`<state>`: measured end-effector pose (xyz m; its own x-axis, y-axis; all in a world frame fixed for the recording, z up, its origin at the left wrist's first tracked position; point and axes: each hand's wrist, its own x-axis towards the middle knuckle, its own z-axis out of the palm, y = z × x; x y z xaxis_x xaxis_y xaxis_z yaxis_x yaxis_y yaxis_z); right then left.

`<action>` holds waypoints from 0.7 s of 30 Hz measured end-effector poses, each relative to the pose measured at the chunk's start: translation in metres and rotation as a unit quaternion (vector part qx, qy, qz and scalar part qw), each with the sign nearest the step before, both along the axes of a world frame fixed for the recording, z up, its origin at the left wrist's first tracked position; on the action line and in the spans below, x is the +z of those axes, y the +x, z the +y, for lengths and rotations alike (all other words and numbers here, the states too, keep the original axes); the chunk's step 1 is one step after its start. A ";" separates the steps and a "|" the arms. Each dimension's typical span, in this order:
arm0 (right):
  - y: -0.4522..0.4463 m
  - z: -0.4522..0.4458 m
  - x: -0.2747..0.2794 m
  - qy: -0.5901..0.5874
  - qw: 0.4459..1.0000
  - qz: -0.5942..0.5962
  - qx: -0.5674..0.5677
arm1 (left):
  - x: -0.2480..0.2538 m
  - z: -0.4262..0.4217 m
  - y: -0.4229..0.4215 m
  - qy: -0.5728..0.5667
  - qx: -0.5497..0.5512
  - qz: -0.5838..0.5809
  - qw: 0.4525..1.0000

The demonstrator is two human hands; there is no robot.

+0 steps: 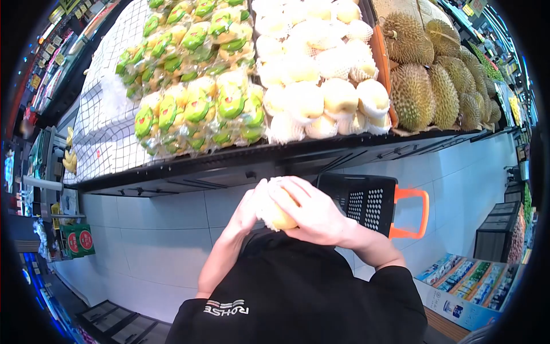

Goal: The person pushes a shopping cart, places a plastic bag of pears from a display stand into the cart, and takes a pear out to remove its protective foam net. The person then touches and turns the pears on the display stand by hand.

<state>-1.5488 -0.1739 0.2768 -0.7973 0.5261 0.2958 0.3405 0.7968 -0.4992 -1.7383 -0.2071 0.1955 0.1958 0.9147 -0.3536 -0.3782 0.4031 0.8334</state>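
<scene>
Close in front of my chest, both hands are closed around a round yellow pear (282, 217) with a white foam net on it. My left hand (248, 207) wraps its left side. Across the top and right side lies my right hand (316, 214), fingers bent over the fruit. Part of the pear is hidden by the fingers. Beyond my hands, similar pale pears (339, 94) in foam nets are stacked on the display stand. Bagged yellow fruit (197, 109) with green labels is piled to their left.
Durians (413, 94) fill the stand's right section. A checked cloth (106, 129) covers its left end. The black stand edge (229, 162) runs ahead of me. A black shopping basket (355, 198) with an orange handle (425, 213) is at my right. Boxed goods (475, 281) stand at lower right.
</scene>
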 end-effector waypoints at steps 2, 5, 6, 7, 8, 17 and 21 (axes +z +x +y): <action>0.009 0.036 0.012 0.017 0.999 0.014 -0.034 | 0.009 0.038 0.008 0.010 0.015 0.070 0.997; 0.022 0.095 0.024 0.043 0.996 0.039 -0.065 | 0.038 0.092 0.021 0.030 0.025 0.106 0.994; 0.027 0.115 0.029 0.051 0.996 0.043 -0.061 | 0.044 0.110 0.025 0.027 0.031 0.113 0.993; 0.031 0.131 0.032 0.045 0.997 0.039 -0.056 | 0.047 0.125 0.026 0.032 0.025 0.133 0.990; 0.032 0.141 0.034 0.040 0.997 0.033 -0.054 | 0.051 0.135 0.029 0.030 0.028 0.133 0.990; 0.040 0.299 0.051 0.077 0.977 0.142 -0.136 | 0.051 0.248 0.045 0.146 0.219 0.307 0.915; 0.031 0.343 0.059 0.080 0.967 0.173 -0.167 | 0.052 0.283 0.051 0.192 0.153 0.560 0.791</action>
